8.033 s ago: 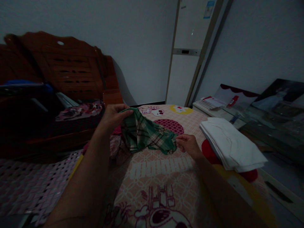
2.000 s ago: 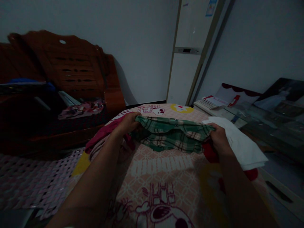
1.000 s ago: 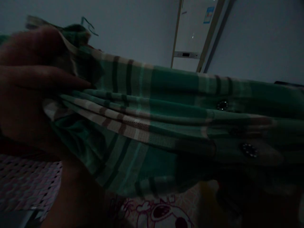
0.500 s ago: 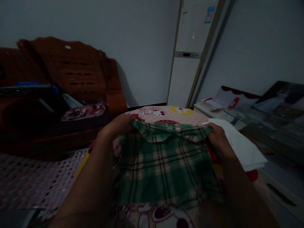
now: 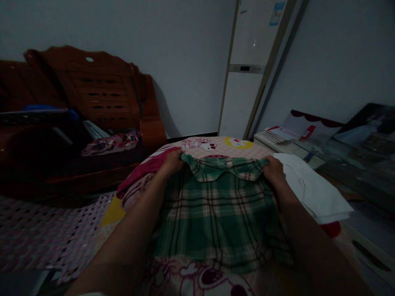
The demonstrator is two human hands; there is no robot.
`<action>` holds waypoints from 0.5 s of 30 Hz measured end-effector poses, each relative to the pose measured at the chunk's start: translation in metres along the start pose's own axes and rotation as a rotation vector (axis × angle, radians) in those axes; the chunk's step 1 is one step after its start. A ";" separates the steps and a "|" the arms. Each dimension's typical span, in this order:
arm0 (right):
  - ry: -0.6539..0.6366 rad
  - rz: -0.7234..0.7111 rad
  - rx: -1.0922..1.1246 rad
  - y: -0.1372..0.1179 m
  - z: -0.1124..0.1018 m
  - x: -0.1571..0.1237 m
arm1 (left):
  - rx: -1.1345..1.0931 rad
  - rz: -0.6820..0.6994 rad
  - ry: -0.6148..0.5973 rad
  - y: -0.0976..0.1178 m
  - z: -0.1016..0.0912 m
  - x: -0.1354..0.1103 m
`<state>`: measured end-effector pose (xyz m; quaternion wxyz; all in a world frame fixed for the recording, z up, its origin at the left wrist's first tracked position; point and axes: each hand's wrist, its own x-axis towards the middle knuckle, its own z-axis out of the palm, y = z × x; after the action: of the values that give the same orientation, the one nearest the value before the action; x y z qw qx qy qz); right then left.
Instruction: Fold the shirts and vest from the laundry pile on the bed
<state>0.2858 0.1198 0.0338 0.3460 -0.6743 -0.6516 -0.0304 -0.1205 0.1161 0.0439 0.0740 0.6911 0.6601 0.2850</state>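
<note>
A green plaid shirt (image 5: 212, 209) with a collar and small buttons at the neck is spread before me. My left hand (image 5: 173, 161) is closed on the cloth at the left of the collar. On the other side, my right hand (image 5: 274, 169) pinches the right shoulder beside the collar. The top edge is stretched between both hands, while the lower part drapes over a cartoon-print cloth (image 5: 197, 279). Folded pink and red clothes (image 5: 140, 181) lie left of the shirt, partly behind my left arm. White folded cloth (image 5: 311, 189) lies to the right of my right hand.
At the left stands a wooden bench (image 5: 101, 90) with patterned fabric (image 5: 112, 143) on its seat. A pink woven surface (image 5: 46, 234) is at lower left. A glass-topped cabinet (image 5: 345, 160) with papers (image 5: 277, 135) stands at right, a tall white unit (image 5: 242, 98) behind.
My hands have come slightly closer together, the left moving to the right and the right a little to the left. More of the folded pink and red clothes shows.
</note>
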 end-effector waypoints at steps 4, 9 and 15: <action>-0.063 0.000 -0.106 0.002 0.022 0.015 | 0.010 0.071 -0.040 -0.011 0.022 -0.002; -0.203 -0.079 -0.194 0.006 0.034 0.007 | -0.041 0.187 -0.070 -0.013 0.031 -0.005; -0.191 -0.201 -0.152 0.004 0.027 -0.004 | -0.201 0.095 -0.147 -0.005 0.023 -0.005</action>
<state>0.2773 0.1307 0.0098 0.2254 -0.6297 -0.7417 -0.0499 -0.1135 0.1180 0.0214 0.1776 0.7296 0.5875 0.3016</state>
